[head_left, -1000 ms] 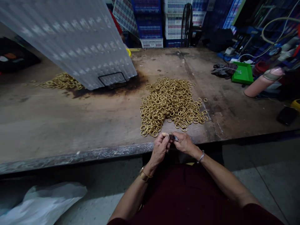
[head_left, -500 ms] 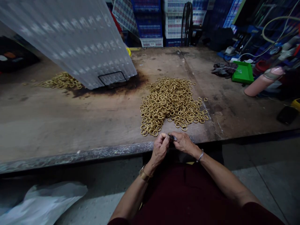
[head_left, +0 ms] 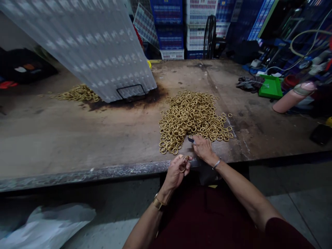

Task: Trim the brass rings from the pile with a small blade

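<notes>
A large heap of gold-coloured rings (head_left: 194,114) lies on the wooden table in front of me. Just over the table's front edge, my left hand (head_left: 176,174) is closed on a gold ring (head_left: 183,169), its fingertips pinched together. My right hand (head_left: 203,148) is at the near side of the heap, fingers curled around a small dark-tipped hand tool (head_left: 191,140). Most of that tool is hidden in the grip, so its exact kind does not show. Whether the right fingertips also touch rings I cannot make out.
A tall translucent ribbed plastic stack (head_left: 103,52) stands on the table at left, with a smaller ring pile (head_left: 79,93) beside it. At right are a green tray (head_left: 271,86), a pink bottle (head_left: 294,98) and cables. Crates (head_left: 167,24) are stacked behind.
My right hand has moved forward from my left hand to the near edge of the heap, taking the tool along. My left hand has dropped slightly, and its ring now shows.
</notes>
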The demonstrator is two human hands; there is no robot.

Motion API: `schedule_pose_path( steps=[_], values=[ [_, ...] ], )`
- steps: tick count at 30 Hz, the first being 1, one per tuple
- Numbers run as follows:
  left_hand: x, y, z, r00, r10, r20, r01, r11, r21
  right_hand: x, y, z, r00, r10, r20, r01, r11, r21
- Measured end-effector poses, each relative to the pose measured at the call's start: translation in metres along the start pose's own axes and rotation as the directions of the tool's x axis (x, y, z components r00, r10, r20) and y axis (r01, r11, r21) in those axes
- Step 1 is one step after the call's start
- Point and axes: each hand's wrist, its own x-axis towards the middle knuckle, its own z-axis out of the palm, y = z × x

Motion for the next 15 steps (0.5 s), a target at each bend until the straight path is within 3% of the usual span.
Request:
schedule_pose_path(
  steps=[10,15],
  values=[
    [0.010,0.000,-0.019,0.987,-0.157,0.047,0.163,0.954,-0.251,0.028,-0.004,0.008,0.995,0.001,0.104,0.015,0.988,-0.153],
    [0.014,0.003,-0.016,0.990,-0.138,-0.028,0.129,0.969,-0.212,0.023,-0.003,0.005,0.994,-0.004,0.111,0.022,0.987,-0.156]
  ],
)
